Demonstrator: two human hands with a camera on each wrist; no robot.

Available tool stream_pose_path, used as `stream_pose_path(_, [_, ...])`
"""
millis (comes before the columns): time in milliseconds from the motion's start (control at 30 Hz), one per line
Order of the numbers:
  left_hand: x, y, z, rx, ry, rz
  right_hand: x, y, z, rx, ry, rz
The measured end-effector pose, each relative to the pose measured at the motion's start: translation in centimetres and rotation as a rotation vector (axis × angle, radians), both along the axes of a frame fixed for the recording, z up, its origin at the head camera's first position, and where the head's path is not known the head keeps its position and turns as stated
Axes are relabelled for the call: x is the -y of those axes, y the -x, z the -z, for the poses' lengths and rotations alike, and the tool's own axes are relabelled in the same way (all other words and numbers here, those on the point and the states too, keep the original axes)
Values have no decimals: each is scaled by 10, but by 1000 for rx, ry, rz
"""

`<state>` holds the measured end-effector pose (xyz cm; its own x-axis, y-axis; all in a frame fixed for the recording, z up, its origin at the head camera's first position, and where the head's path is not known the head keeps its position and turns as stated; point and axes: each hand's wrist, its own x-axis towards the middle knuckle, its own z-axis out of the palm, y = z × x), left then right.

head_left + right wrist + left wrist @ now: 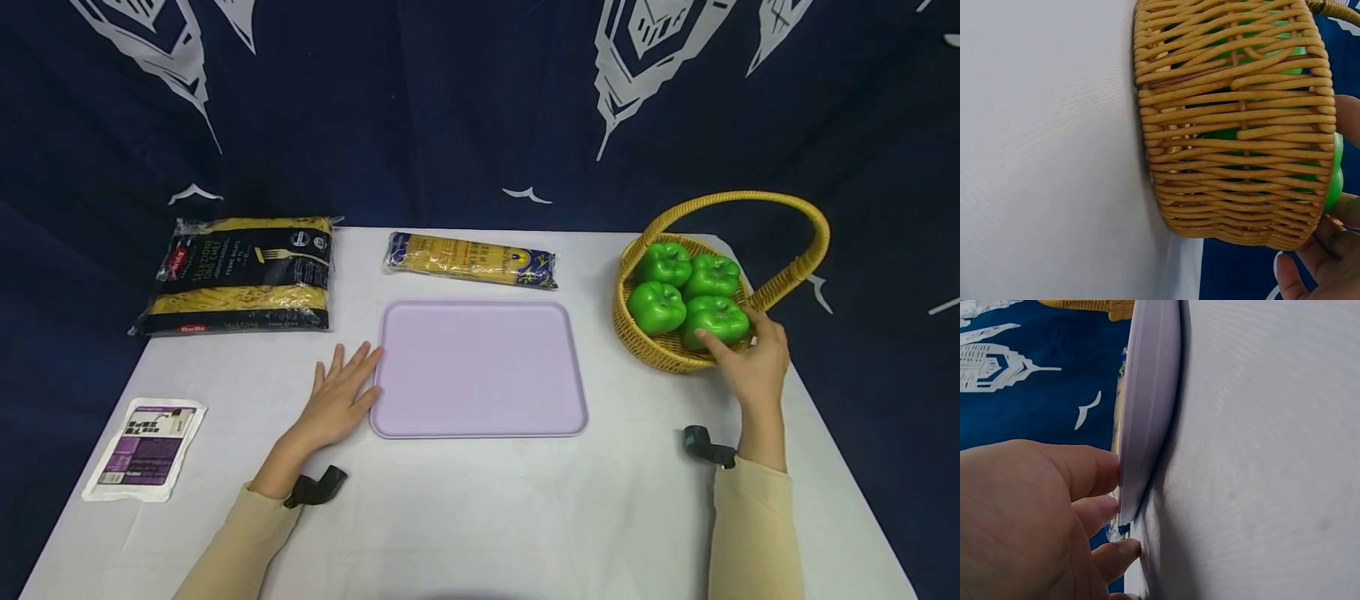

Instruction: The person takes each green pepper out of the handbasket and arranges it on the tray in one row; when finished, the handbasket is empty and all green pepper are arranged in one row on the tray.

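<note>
My left hand [333, 404] lies with its fingers spread, and the fingertips touch the left edge of a lilac tray [480, 371]. The left wrist view shows the tray's side wall [1152, 394] with fingers against it. On the right, a wicker basket [660, 357] with an arched handle holds several green bell peppers [655, 307]. My right hand [759, 362] reaches over its rim and grips the front right bell pepper [714, 319] between thumb and fingers. In the right wrist view, the woven basket wall [1235, 162] hides most of the peppers.
A large black and yellow pasta bag [240, 275] lies at the back left. A narrow pack of noodles [471, 260] lies behind the tray. A white and purple pouch [144, 450] is near the table's left edge. Behind the white table [495, 517] hangs a dark blue curtain [465, 108].
</note>
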<state>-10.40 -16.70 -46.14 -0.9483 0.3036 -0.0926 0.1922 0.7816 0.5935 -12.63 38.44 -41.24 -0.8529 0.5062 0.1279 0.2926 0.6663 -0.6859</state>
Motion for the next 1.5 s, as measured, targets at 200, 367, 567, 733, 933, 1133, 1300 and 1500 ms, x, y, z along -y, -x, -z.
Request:
stream_pose_path(200, [1, 2, 1, -4, 1, 1, 4, -4, -15, -62, -1, 50])
stream_pose_path(367, [4, 2, 1, 3, 9, -7, 8, -8, -32, -141, -27, 78])
stream_pose_path(567, [6, 1, -2, -2, 1, -11, 15, -15, -50, -201, -16, 52])
stream_pose_path(733, [7, 0, -2, -3, -1, -11, 28, -21, -60, -251, 12, -10])
stream_pose_path(933, [7, -1, 0, 0, -4, -9, 52, -25, -63, -357, 20, -176])
stream_pose_path(1133, [5, 0, 2, -11, 3, -9, 84, -18, -57, -383, 77, -372])
stream_pose_path(1300, [3, 0, 3, -20, -2, -8, 118, -5, -47, -339, 143, -547])
stream_pose_path(1500, [1, 1, 3, -25, -3, -4, 168, 11, -37, -254, 194, -720])
